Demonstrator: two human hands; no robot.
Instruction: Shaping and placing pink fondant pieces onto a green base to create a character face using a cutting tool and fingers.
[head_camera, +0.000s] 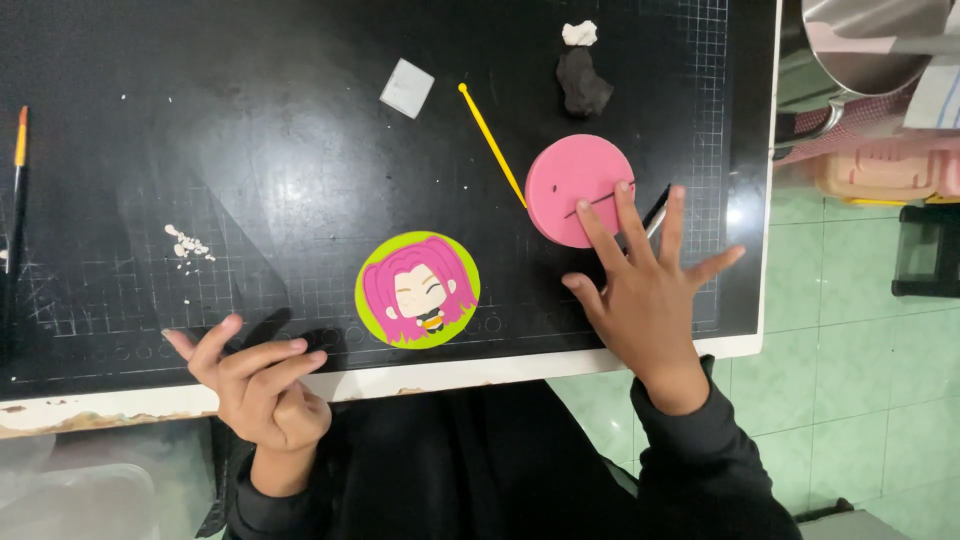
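My right hand (650, 290) lies flat and spread on the black cutting mat (250, 170), its fingertips resting on a pink round disc (578, 188) that has a thin dark strand across it. A dark tool (657, 210) lies partly under its fingers. My left hand (262, 385) hovers at the mat's near edge, fingers loosely curled, holding nothing. Between the hands lies a green round plaque (417, 290) bearing a pink-haired clay figure. A yellow ball-tipped stick (492, 142) lies left of the pink disc.
A black clay lump (583, 85) and a white clay bit (579, 33) sit at the mat's far side, near a small white square (407, 88). White crumbs (186, 243) lie at left. A paintbrush (17, 165) rests at the far left. A metal pot (865, 45) stands beyond the right edge.
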